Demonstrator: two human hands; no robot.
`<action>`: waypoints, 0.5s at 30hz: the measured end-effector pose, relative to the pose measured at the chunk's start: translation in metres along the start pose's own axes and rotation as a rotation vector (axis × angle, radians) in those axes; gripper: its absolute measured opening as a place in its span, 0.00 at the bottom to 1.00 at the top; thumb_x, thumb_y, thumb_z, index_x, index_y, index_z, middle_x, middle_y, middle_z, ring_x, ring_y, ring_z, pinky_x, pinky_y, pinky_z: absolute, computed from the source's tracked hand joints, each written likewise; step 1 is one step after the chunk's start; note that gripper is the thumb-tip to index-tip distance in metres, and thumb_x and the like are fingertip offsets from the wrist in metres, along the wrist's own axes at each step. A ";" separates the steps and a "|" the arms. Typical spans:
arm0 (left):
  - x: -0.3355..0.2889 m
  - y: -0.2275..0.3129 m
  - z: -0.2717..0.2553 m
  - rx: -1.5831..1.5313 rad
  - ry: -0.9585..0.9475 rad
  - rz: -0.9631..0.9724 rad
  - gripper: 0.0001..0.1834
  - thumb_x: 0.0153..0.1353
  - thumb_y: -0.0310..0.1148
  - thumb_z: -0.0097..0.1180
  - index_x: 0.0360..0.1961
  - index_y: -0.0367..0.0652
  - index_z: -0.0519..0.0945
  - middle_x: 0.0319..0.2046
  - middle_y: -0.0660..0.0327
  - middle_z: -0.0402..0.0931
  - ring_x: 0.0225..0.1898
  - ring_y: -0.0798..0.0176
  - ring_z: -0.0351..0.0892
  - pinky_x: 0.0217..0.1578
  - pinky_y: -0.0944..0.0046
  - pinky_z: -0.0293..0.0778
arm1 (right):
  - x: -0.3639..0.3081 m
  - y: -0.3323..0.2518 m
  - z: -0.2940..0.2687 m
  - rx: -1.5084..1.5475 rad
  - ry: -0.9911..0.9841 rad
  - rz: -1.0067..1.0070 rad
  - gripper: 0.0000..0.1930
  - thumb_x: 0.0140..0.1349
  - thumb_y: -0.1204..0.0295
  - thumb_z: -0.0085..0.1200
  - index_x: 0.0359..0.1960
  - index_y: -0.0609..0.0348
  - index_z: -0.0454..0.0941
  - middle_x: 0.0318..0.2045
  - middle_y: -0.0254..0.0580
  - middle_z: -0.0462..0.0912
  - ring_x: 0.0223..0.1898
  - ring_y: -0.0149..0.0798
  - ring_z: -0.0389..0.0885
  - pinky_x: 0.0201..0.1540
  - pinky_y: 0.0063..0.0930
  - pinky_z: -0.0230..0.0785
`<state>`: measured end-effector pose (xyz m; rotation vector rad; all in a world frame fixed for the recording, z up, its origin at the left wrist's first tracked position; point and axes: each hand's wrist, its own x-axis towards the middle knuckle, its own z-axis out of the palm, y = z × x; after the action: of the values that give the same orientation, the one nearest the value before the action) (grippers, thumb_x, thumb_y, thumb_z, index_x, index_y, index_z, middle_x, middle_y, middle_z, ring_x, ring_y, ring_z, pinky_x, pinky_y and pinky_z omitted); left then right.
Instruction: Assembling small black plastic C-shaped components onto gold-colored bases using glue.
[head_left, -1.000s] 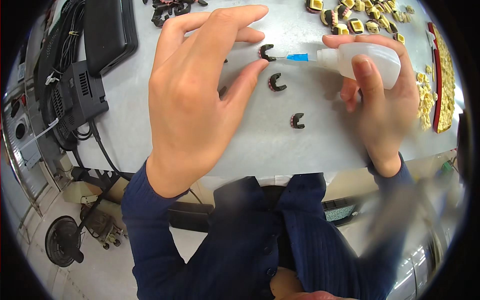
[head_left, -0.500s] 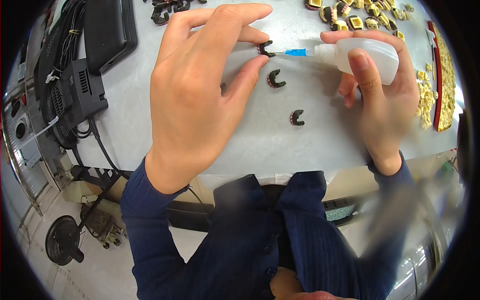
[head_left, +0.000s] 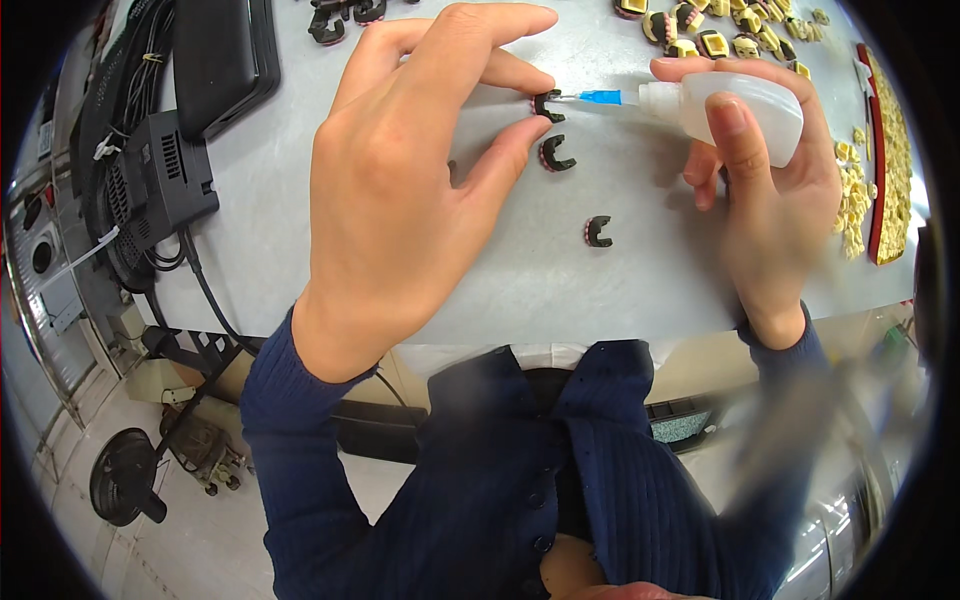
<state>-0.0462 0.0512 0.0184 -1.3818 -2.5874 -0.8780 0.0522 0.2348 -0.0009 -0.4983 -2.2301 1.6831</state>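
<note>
Black horseshoe piece (head_left: 546, 108), pink along its left edge: at the left hand's (head_left: 385, 170) fingertips, far-middle of the grey table (head_left: 600, 300). Left grip narrow, piece held between thumb and one finger. Blue-hubbed needle (head_left: 600, 97) reaches the piece from the right; tip contact too fine to confirm. Right hand (head_left: 765, 205) wrapped round a translucent squeeze bottle (head_left: 775, 110), lying nearly level; fill level unclear.

Progress, judged: this piece is mid-application, not finished. Second horseshoe piece (head_left: 550, 156) just nearer, third horseshoe piece (head_left: 594, 233) nearer again and apart; whether either has been treated, cannot tell.

Outward: black pieces (head_left: 328, 24) heaped far left; cream blocks (head_left: 714, 43) far right, some hollowed, some with pink-and-black parts. Right edge, red-sided tray (head_left: 881, 205) packed with yellowish bits. Black case (head_left: 222, 60) far left; contents not visible.
</note>
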 end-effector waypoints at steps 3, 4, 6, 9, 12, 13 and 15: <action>0.000 -0.001 0.000 -0.022 0.019 -0.004 0.24 0.49 0.20 0.64 0.50 0.44 0.78 0.38 0.61 0.84 0.43 0.65 0.78 0.46 0.66 0.72 | 0.000 -0.001 0.000 -0.018 0.000 0.000 0.13 0.67 0.67 0.51 0.46 0.64 0.70 0.42 0.48 0.84 0.20 0.23 0.70 0.20 0.13 0.64; 0.001 -0.001 0.000 -0.029 0.025 -0.005 0.24 0.49 0.20 0.64 0.50 0.44 0.78 0.38 0.61 0.84 0.43 0.65 0.78 0.46 0.67 0.72 | 0.000 -0.002 0.000 -0.011 0.005 -0.003 0.13 0.67 0.67 0.51 0.46 0.64 0.70 0.42 0.48 0.84 0.20 0.22 0.69 0.20 0.13 0.63; 0.001 -0.002 0.000 -0.042 0.038 -0.009 0.23 0.50 0.20 0.64 0.50 0.44 0.78 0.39 0.61 0.83 0.43 0.65 0.78 0.46 0.67 0.72 | 0.000 -0.002 0.000 -0.003 0.009 -0.007 0.13 0.67 0.67 0.51 0.46 0.64 0.70 0.42 0.48 0.84 0.19 0.22 0.68 0.20 0.13 0.63; 0.000 -0.005 -0.002 -0.058 0.059 -0.014 0.23 0.50 0.20 0.63 0.49 0.44 0.79 0.39 0.60 0.83 0.43 0.65 0.78 0.46 0.67 0.72 | 0.001 0.001 -0.002 0.010 0.029 0.010 0.13 0.68 0.66 0.51 0.46 0.64 0.71 0.43 0.49 0.83 0.19 0.21 0.65 0.20 0.12 0.60; -0.003 -0.013 -0.007 -0.070 0.074 -0.016 0.22 0.50 0.20 0.63 0.49 0.43 0.79 0.39 0.60 0.83 0.43 0.65 0.78 0.46 0.67 0.72 | 0.002 0.009 -0.005 0.062 0.079 0.012 0.15 0.69 0.63 0.49 0.46 0.64 0.72 0.44 0.50 0.83 0.18 0.20 0.62 0.21 0.11 0.58; -0.008 -0.019 -0.017 -0.095 -0.019 -0.045 0.18 0.50 0.20 0.62 0.45 0.42 0.81 0.39 0.59 0.82 0.41 0.65 0.78 0.43 0.68 0.72 | 0.002 0.009 -0.007 0.096 0.079 -0.004 0.16 0.69 0.62 0.48 0.46 0.64 0.72 0.45 0.51 0.83 0.17 0.20 0.61 0.21 0.10 0.57; -0.012 -0.023 -0.022 -0.118 -0.111 -0.078 0.15 0.51 0.19 0.61 0.42 0.40 0.83 0.39 0.59 0.82 0.39 0.65 0.78 0.41 0.68 0.72 | 0.002 0.010 -0.008 0.131 0.076 -0.019 0.16 0.70 0.61 0.47 0.46 0.64 0.72 0.45 0.52 0.82 0.17 0.20 0.61 0.21 0.10 0.56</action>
<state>-0.0616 0.0210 0.0225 -1.4049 -2.7300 -1.0074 0.0549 0.2450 -0.0080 -0.4987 -2.0498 1.7566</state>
